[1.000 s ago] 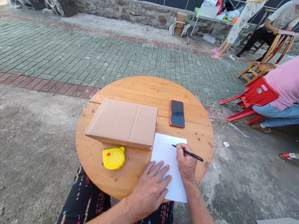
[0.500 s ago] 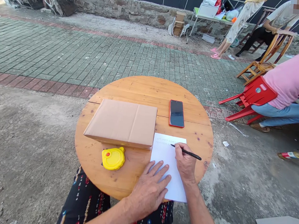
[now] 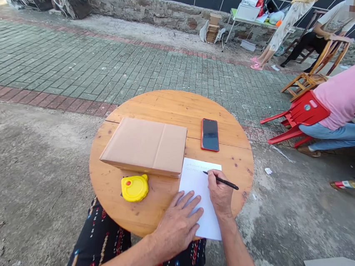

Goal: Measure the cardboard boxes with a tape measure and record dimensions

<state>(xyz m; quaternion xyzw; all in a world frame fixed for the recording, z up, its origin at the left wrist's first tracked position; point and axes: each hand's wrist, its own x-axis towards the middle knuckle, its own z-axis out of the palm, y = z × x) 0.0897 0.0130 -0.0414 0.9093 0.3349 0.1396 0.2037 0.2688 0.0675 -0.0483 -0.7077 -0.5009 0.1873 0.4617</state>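
My right hand (image 3: pixel 221 193) is closed round a black pen (image 3: pixel 227 183), its tip at the written lines near the top of a white sheet of paper (image 3: pixel 209 219). Small handwriting covers two rows there, too fine to read. Flat with fingers spread, my left hand (image 3: pixel 179 223) presses on the sheet's lower left part and the table beside it. A closed brown cardboard box (image 3: pixel 145 144) lies left of the paper. In front of the box sits a yellow tape measure (image 3: pixel 134 188) with a red button. Beyond the paper lies a phone (image 3: pixel 210 135) in a red case.
Everything rests on a round wooden table (image 3: pixel 174 103). To the right, a person in a pink shirt (image 3: pixel 354 89) sits on a red plastic chair (image 3: pixel 308 110). Two more people are near a wooden chair (image 3: pixel 320 71) and a cluttered folding table (image 3: pixel 235 16). A bottle (image 3: pixel 351 185) lies on the ground.
The pen tip has shifted very slightly along the second written row. My left hand, the box, the tape measure and the phone stay in place.
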